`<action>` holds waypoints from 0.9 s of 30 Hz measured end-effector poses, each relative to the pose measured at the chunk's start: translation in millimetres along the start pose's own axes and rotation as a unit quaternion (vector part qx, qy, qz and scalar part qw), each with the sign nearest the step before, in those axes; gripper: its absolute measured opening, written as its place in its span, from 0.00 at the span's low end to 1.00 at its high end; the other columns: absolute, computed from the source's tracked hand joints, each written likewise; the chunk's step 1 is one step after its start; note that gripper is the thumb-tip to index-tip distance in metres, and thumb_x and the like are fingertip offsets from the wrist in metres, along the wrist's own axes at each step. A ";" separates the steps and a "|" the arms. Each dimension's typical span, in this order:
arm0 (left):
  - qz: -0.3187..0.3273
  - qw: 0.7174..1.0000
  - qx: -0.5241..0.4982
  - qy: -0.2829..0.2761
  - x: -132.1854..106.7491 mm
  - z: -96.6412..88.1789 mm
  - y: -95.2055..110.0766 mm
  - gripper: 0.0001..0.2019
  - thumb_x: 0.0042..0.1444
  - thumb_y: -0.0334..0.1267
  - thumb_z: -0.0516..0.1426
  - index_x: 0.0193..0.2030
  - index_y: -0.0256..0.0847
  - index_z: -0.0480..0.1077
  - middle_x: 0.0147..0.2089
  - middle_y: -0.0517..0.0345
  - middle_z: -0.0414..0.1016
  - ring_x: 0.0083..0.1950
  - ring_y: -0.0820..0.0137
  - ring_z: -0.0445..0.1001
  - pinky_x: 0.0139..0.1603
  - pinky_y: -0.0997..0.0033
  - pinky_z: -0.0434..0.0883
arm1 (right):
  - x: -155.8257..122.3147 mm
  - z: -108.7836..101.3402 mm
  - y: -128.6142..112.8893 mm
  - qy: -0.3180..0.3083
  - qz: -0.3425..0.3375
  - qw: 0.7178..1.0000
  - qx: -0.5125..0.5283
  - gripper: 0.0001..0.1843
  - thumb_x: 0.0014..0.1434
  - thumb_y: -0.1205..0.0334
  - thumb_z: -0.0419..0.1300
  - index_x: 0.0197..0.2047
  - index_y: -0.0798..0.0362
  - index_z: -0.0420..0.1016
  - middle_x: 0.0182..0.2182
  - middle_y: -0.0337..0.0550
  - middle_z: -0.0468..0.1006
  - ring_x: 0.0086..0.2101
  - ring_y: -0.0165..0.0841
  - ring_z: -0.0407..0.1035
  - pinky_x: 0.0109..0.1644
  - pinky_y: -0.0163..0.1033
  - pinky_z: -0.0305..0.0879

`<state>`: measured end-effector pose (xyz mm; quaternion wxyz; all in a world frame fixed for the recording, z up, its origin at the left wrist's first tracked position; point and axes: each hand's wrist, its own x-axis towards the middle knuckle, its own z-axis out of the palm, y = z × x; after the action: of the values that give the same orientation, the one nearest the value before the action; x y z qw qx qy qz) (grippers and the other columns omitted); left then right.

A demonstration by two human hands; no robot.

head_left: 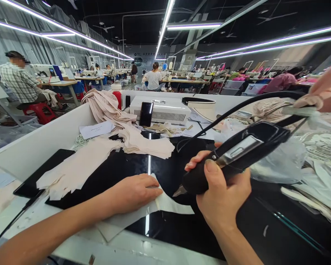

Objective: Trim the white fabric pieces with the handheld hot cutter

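My right hand [223, 198] is wrapped round a black corded hand-held cutting tool [237, 154], thumb on its side. The tool has a silver lever and a pointed metal tip aimed down to the left, close to the pale fabric piece [173, 205]. Whether the tip touches the fabric I cannot tell. My left hand [139, 191] lies palm down on this fabric, its fingers resting flat near a curved edge. Beneath is a glossy black work surface [168, 235]. A stack of beige fabric pieces [79, 162] sits beyond my left forearm.
Further back are draped beige fabric [110, 106], a phone [146, 114], a white vented box [160, 110] and a cream round container [202, 108]. Another person's hand [328, 84] is at the right, by the tool's cable [245, 103]. Plastic bags [278, 158] lie right; co-workers sit at sewing machines.
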<state>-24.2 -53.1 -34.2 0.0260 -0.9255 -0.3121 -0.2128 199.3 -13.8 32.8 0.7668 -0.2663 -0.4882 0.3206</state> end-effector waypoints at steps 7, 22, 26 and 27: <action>-0.003 0.999 -0.048 -0.013 15.0 -7.2 14.8 0.13 0.89 0.33 0.57 0.60 0.38 0.85 0.59 0.46 0.89 0.56 0.63 0.90 0.60 0.68 0.86 | -3.0 -24.3 -7.8 0.009 -0.007 0.999 -0.039 0.29 0.58 0.38 0.89 0.52 0.42 0.85 0.31 0.31 0.85 0.26 0.35 0.78 0.32 0.42 0.81; -0.011 0.999 -0.003 -0.032 8.7 11.7 20.7 0.09 0.89 0.33 0.57 0.53 0.41 0.78 0.53 0.50 0.84 0.53 0.62 0.85 0.59 0.65 0.85 | -16.2 -25.3 -2.8 -0.006 -0.028 0.997 -0.070 0.24 0.65 0.40 0.86 0.52 0.41 0.83 0.34 0.33 0.87 0.27 0.35 0.79 0.32 0.42 0.82; -0.019 0.999 -0.012 -0.028 4.7 12.2 24.2 0.08 0.88 0.31 0.57 0.56 0.40 0.78 0.55 0.48 0.84 0.55 0.61 0.85 0.60 0.65 0.85 | -16.1 -23.7 -2.6 -0.010 -0.023 0.997 -0.073 0.22 0.66 0.42 0.85 0.48 0.42 0.81 0.35 0.34 0.87 0.28 0.35 0.79 0.33 0.41 0.83; -0.021 0.999 -0.014 -0.026 3.7 12.4 25.3 0.09 0.88 0.31 0.56 0.57 0.39 0.79 0.56 0.48 0.85 0.56 0.61 0.86 0.60 0.65 0.85 | -15.8 -22.2 -2.5 -0.011 -0.020 0.997 -0.068 0.23 0.66 0.41 0.85 0.47 0.42 0.80 0.35 0.33 0.87 0.27 0.34 0.79 0.33 0.41 0.83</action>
<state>-2.0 -69.1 -41.8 0.0003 -0.9243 -0.3289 -0.1937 215.3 -29.4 16.9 0.7478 -0.3044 -0.5225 0.2739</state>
